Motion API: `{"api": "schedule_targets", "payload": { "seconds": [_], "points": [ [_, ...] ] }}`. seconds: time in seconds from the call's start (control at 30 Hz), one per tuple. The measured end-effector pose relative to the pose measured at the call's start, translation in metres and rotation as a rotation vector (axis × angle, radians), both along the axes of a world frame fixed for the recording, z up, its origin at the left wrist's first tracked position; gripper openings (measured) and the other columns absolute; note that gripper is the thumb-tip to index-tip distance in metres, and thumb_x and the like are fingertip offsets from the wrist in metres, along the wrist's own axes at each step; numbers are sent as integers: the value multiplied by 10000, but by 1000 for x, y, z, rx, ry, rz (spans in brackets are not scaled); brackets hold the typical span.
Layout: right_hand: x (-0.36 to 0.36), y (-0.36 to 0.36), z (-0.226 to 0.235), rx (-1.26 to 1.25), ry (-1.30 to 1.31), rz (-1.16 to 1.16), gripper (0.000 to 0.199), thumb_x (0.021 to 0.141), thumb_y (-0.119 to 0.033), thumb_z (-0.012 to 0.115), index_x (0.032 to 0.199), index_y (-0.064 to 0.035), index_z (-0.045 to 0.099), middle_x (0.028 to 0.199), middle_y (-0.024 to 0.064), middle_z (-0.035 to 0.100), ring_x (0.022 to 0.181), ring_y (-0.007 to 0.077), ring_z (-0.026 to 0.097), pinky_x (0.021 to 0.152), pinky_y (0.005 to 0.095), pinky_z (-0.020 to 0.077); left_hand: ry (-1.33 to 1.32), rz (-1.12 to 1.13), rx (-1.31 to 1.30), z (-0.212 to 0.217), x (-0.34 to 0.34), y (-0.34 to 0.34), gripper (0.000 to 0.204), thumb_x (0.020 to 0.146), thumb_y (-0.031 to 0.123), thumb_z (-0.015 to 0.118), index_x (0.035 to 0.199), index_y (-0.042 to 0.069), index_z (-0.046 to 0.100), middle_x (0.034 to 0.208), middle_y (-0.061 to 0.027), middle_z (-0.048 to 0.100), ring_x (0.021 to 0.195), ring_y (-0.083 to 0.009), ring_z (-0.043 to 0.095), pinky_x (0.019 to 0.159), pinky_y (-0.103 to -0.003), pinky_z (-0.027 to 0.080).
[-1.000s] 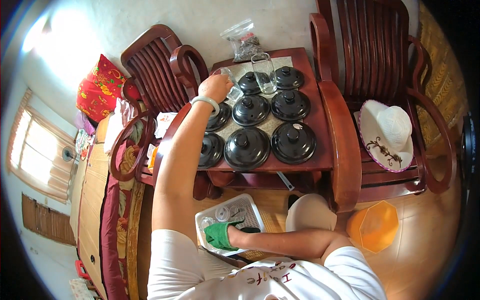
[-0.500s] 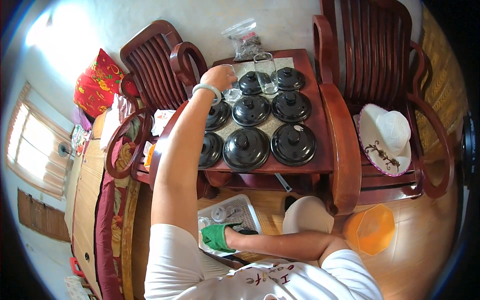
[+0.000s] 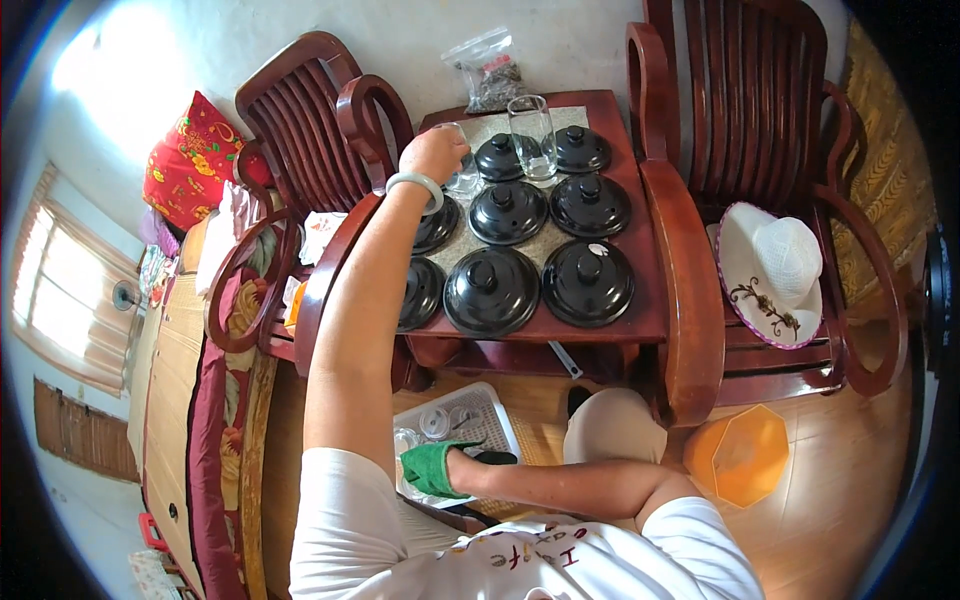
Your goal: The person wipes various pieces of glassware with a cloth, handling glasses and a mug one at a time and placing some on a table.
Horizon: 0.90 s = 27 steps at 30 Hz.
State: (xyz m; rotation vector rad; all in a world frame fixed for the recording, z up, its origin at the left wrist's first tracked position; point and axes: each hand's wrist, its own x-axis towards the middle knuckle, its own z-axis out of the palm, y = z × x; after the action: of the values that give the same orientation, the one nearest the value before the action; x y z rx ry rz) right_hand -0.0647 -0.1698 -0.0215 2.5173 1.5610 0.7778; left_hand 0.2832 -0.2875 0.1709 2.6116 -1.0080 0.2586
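Left hand (image 3: 432,157), upper centre: fingers narrowed on the top of a clear glass (image 3: 464,178), toward the left side of the table (image 3: 605,115). Right hand (image 3: 460,473), lower centre: mostly under green cloth (image 3: 428,468), grip cannot be told, at a white tray (image 3: 499,410). Black lids (image 3: 508,212) adjoin. Step, as judged: placing or lifting the glass; the next move calls for steady fingers.

A home: wooden armchairs (image 3: 748,100), red cushion (image 3: 193,165), curtained window (image 3: 72,290).
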Motion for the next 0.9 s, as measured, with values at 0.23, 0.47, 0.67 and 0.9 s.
{"api": "schedule_targets", "payload": {
  "seconds": [0.23,0.47,0.67,0.9],
  "points": [
    [4,-7,-5,-136,-45,41,125,760,-146,523,831,-107,618,846,16,579,847,210,552,769,314,427,-59,36,-23,0,-13,4,345,800,334,616,1026,73,633,929,-142,656,934,-306,601,830,-387,464],
    [15,14,-82,77,-203,-86,176,810,-125,475,821,-195,636,820,-31,596,815,152,563,744,279,434,-223,-106,-216,30,-44,20,251,817,233,611,921,12,670,906,-163,651,845,-305,617,796,-365,470],
    [20,-19,-4,-165,291,49,132,753,-219,588,850,-166,659,931,-8,621,911,173,568,793,276,449,-334,-72,-307,29,-93,116,188,833,179,610,924,26,673,925,-111,651,895,-236,597,761,-311,477],
    [34,-49,20,1517,2035,-158,129,849,-159,548,781,-71,614,732,27,608,598,155,541,537,305,443,-286,147,-456,-50,-188,230,78,817,105,642,845,36,665,819,-91,656,748,-218,605,652,-303,482]
  ]
}}
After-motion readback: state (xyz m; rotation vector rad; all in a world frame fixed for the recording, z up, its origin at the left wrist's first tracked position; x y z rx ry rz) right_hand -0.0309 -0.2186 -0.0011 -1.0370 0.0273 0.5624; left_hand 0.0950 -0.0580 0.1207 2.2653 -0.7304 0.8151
